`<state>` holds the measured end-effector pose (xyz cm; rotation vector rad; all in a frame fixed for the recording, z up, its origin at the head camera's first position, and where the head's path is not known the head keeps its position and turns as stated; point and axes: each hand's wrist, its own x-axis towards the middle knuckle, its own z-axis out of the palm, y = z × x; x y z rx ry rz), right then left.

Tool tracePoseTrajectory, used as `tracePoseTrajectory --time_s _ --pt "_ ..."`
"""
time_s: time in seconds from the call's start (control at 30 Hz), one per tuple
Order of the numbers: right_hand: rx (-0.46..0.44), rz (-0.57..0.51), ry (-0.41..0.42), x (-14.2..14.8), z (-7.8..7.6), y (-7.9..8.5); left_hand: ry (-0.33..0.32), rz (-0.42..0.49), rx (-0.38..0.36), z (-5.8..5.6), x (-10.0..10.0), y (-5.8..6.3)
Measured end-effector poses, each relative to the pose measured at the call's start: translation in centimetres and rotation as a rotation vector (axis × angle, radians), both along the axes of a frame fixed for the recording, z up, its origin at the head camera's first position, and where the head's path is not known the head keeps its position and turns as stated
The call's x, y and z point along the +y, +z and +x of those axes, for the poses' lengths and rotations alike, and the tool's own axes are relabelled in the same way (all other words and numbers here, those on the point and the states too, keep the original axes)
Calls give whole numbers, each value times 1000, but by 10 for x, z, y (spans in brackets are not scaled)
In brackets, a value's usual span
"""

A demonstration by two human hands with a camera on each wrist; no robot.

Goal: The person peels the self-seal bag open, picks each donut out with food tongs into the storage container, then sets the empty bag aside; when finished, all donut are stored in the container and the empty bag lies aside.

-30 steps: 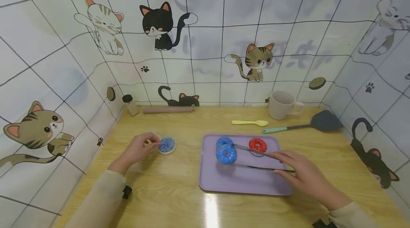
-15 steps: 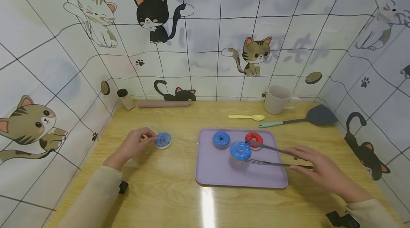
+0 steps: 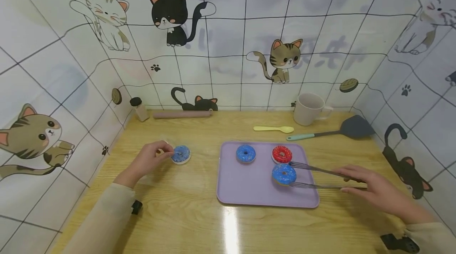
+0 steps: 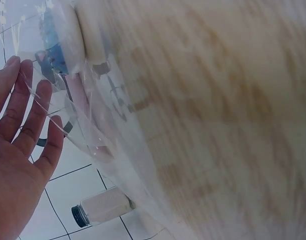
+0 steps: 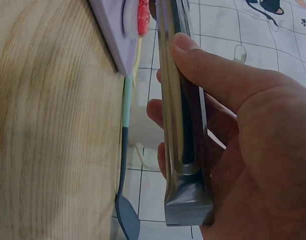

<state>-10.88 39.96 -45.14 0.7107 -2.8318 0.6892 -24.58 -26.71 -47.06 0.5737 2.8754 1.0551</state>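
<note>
My right hand (image 3: 382,192) grips metal tongs (image 5: 180,125), thumb on one arm and fingers on the other. Between the tong tips a blue-iced toy donut (image 3: 284,174) is at the right part of the purple tray (image 3: 246,192), just in front of a red donut (image 3: 282,154). Another blue donut (image 3: 246,153) lies at the tray's back left. On the left, my left hand (image 3: 151,158) pinches the edge of a clear plastic bag (image 4: 75,120) between thumb and fingertips. A paler blue donut (image 3: 181,154) shows through the film on the table.
Behind the tray lie a yellow spoon (image 3: 273,129) and a spatula (image 3: 331,132), with a mug (image 3: 308,109) by the wall. At the back left are a black-capped jar (image 3: 139,110) and a rolling pin (image 3: 182,114). Patterned walls (image 3: 228,63) border the table.
The right hand and tongs have moved right, carrying the blue donut from beside the other blue one to in front of the red one. The left hand has stayed at the bag.
</note>
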Motion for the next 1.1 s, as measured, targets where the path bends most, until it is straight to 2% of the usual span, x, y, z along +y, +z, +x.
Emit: tracePoseTrajectory --time_s 0.47,0.73,0.9,1.1 --pt "8 38 53 17 -3 -11 6 -10 -7 3 1 1" --pt "-50 27 51 18 -4 -10 6 -15 14 2 1 1" --pt "-92 -7 -31 7 -3 0 9 -16 21 2 2 1" --pt "-14 -15 -57 -33 -9 6 15 -10 30 -1 4 2"
